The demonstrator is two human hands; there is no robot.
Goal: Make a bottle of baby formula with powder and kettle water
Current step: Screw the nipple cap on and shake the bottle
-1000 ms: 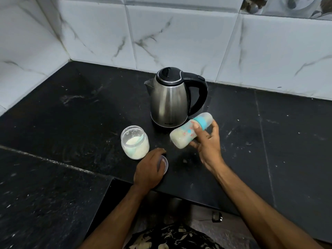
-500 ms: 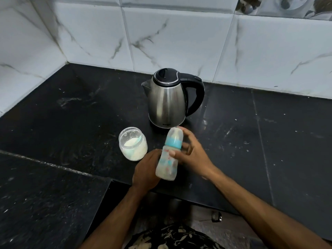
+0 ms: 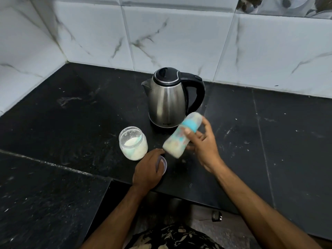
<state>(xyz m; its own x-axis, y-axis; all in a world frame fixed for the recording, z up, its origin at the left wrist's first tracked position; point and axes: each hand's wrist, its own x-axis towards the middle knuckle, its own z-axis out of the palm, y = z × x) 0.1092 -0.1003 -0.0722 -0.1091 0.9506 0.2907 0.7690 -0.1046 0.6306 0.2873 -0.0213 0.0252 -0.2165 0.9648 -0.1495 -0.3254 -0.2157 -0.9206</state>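
Observation:
My right hand (image 3: 203, 148) grips a capped baby bottle (image 3: 181, 136) with a blue collar, tilted so its cap points up and right, above the counter; milky liquid fills its lower part. The bottle is blurred. A steel kettle (image 3: 168, 99) with black lid and handle stands just behind it. To the left stands an open clear jar (image 3: 133, 142) of white powder. My left hand (image 3: 148, 168) rests over the jar's round lid (image 3: 163, 164) on the counter near the front edge, covering most of it.
The black stone counter (image 3: 269, 141) meets white marbled wall tiles (image 3: 179, 42) at the back and left. A lower black slab (image 3: 45, 194) lies at the front left. The counter's front edge runs just under my left wrist.
The bottle has swung from upright half a second ago back to tilted with its cap up and right, as it was a second ago. My left hand has stayed on the lid.

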